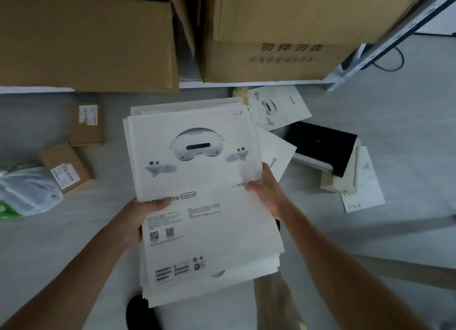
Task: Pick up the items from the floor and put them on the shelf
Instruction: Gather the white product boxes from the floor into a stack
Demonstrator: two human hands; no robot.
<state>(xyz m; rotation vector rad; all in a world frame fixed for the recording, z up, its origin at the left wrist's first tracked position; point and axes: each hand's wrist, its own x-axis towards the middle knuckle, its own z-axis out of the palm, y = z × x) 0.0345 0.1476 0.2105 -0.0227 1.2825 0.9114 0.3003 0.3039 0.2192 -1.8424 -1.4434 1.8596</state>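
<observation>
— What's the biggest thing from where you stand?
— The shelf point(246, 84), low at the far side, with two big cardboard boxes point(86, 38) sitting on it side by side.
— And the thing being picked up?
— A stack of white printed sheets point(197, 176) with a headset pictured on top. It's held up off the floor point(407, 132) in the middle, near the person and in front of the shelf. The left hand point(138, 218) grips its left edge, thumb curled over the top sheet. The right hand point(269, 193) clamps the right edge the same way.
— What's lying around?
— On the right there's a black box point(320, 147) on the floor, with loose white sheets point(278, 107) just beside it. On the left, a white plastic bag point(27, 191), then two small brown parcels point(86, 124) with labels, close to it.
</observation>
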